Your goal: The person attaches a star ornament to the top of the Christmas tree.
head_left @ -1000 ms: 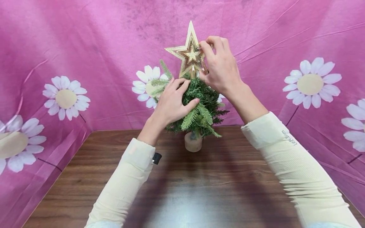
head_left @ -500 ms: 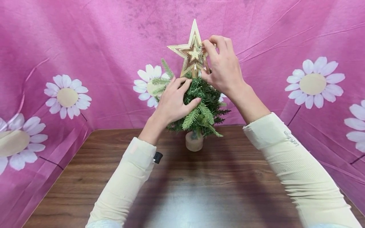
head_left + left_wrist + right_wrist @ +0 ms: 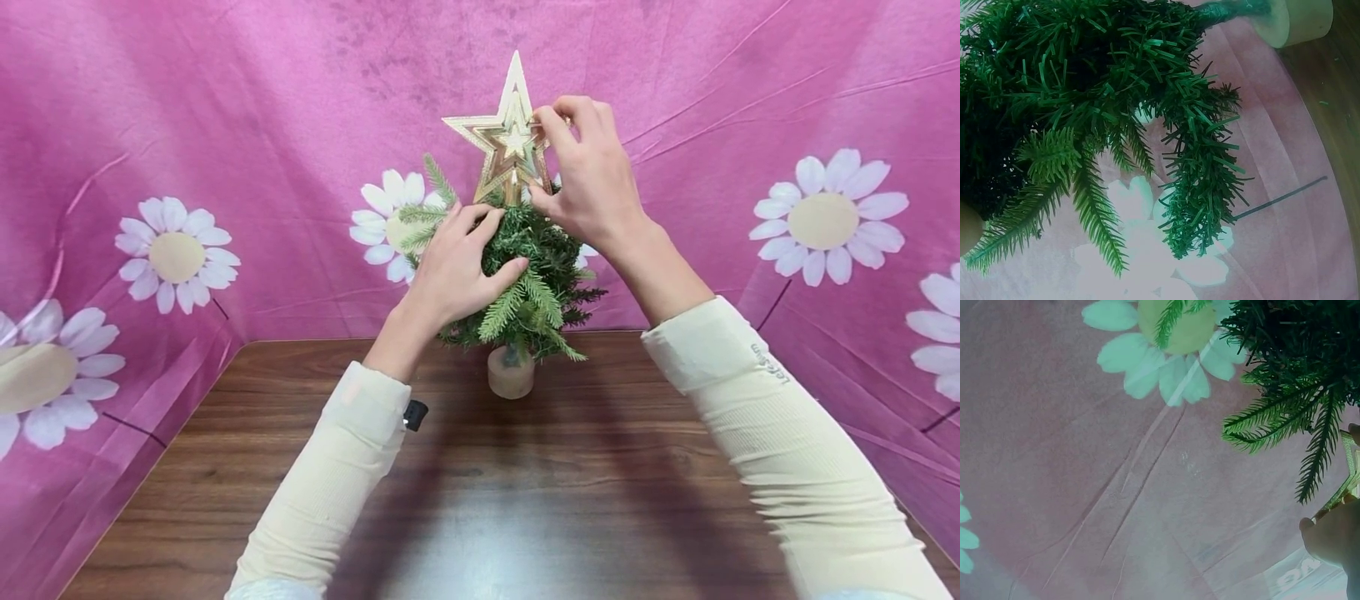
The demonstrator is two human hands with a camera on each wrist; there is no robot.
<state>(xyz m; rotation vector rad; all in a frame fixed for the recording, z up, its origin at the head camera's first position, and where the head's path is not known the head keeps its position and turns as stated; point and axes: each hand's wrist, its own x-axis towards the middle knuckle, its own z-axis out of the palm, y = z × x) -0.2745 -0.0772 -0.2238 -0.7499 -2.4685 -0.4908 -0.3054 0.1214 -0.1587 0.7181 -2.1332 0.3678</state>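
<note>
A small artificial Christmas tree (image 3: 536,242) stands upright on its round pale base (image 3: 510,377). My left hand (image 3: 456,271) grips its upper left branches, thumb across the front and fingers reaching behind the greenery. On top stands a gold star tree topper (image 3: 515,142), its stem down at the crown. My right hand (image 3: 596,179) pinches the star's right side between thumb and bent fingers, hiding its right point. In the left wrist view, green branches (image 3: 1097,94) fill the upper left. The right wrist view catches a gold edge of the star (image 3: 1335,494) beside my fingers.
The tree is at the far edge of a brown wood-grain table (image 3: 480,483). Close behind hangs a pink cloth (image 3: 300,100) printed with white daisies, which also lines both sides. A small black piece (image 3: 415,415) sticks out at my left cuff.
The star has shifted slightly to the right and stands a little straighter, with my right hand moving along with it. My left hand keeps its place on the tree.
</note>
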